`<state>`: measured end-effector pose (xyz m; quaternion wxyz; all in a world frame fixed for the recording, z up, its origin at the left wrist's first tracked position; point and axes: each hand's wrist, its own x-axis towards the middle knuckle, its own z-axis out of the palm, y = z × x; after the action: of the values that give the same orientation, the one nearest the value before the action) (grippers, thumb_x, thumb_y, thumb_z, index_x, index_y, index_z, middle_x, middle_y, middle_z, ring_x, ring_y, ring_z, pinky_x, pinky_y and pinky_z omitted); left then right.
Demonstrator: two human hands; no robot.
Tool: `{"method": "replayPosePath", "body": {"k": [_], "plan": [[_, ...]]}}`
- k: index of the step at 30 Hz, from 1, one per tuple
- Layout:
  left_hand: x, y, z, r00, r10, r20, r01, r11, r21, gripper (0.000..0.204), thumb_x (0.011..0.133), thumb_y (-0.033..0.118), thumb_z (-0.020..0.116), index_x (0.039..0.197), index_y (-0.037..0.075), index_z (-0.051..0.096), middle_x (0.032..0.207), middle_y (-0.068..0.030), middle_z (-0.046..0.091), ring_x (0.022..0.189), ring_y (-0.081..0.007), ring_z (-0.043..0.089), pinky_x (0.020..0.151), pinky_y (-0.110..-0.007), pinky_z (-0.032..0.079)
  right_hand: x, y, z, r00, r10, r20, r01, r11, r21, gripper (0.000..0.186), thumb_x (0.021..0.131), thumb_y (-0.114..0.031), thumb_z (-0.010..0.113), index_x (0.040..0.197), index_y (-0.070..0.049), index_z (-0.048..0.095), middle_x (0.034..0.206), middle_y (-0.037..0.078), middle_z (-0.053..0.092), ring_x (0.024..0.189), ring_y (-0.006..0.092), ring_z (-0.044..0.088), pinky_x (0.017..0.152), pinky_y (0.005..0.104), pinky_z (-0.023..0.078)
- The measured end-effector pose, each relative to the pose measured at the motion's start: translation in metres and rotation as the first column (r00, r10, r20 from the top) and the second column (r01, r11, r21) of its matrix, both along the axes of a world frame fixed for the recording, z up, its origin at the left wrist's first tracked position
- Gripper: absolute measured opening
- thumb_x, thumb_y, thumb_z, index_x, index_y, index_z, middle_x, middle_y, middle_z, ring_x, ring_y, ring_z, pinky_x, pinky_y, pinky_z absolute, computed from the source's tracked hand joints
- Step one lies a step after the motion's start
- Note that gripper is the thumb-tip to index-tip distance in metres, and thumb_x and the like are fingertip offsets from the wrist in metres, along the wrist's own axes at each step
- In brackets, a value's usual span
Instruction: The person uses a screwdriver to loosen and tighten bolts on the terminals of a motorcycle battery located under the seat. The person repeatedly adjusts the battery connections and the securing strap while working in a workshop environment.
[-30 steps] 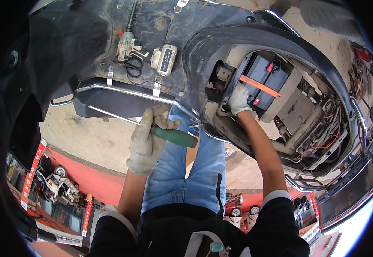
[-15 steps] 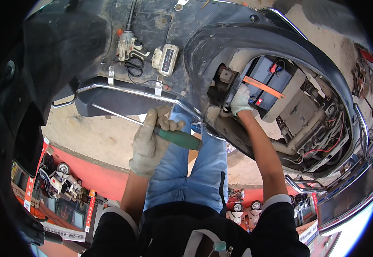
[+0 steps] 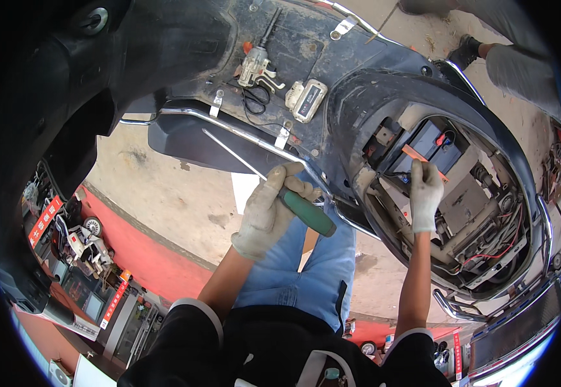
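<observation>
My left hand [image 3: 267, 213], in a light glove, is closed on a screwdriver [image 3: 310, 213] with a green handle, its long shaft pointing up and left. My right hand [image 3: 426, 197], also gloved, has its fingers curled over the open compartment of a black scooter, beside an orange strap [image 3: 414, 153] across dark batteries [image 3: 450, 155]. What those fingers hold, if anything, is hidden. Red terminal parts and thin wires show around the batteries.
A cordless impact tool [image 3: 252, 66] and detached battery pack [image 3: 305, 99] lie on the footboard [image 3: 322, 61] near a black cable. Chrome rails edge the scooter. Another person's legs [image 3: 512, 71] stand at upper right. Small vehicles [image 3: 84, 242] stand at lower left.
My right hand has lifted out from low beside the batteries and moved right. My left hand with the screwdriver has shifted right. The view has turned, revealing another person's legs.
</observation>
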<state>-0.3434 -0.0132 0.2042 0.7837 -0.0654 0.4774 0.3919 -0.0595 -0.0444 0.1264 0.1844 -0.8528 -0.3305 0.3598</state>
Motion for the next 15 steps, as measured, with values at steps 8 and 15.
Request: {"method": "replayPosePath", "body": {"k": [8, 15], "plan": [[-0.01, 0.013, -0.029, 0.962, -0.184, -0.201, 0.206, 0.974, 0.097, 0.052, 0.099, 0.038, 0.041, 0.125, -0.006, 0.044, 0.108, -0.0158, 0.058, 0.102, -0.0253, 0.057, 0.097, -0.04, 0.044, -0.15, 0.01, 0.071, 0.727, 0.329, -0.603, -0.31, 0.94, 0.139, 0.048, 0.079, -0.023, 0.076, 0.112, 0.004, 0.056, 0.087, 0.012, 0.064, 0.073, 0.0165, 0.062, 0.066, 0.0289, 0.051], [-0.168, 0.121, -0.232, -0.192, -0.218, -0.957, 0.551, 0.783, -0.289, 0.03, 0.088, 0.02, 0.055, 0.108, 0.0, 0.062, 0.1, -0.0192, 0.066, 0.088, -0.0315, 0.065, 0.081, -0.037, 0.05, -0.169, 0.006, 0.032, 0.436, -0.368, -0.821, 0.064, 0.923, -0.379, 0.034, 0.088, -0.028, 0.067, 0.101, 0.002, 0.06, 0.071, 0.005, 0.059, 0.052, 0.0087, 0.052, 0.046, 0.0234, 0.042]]}}
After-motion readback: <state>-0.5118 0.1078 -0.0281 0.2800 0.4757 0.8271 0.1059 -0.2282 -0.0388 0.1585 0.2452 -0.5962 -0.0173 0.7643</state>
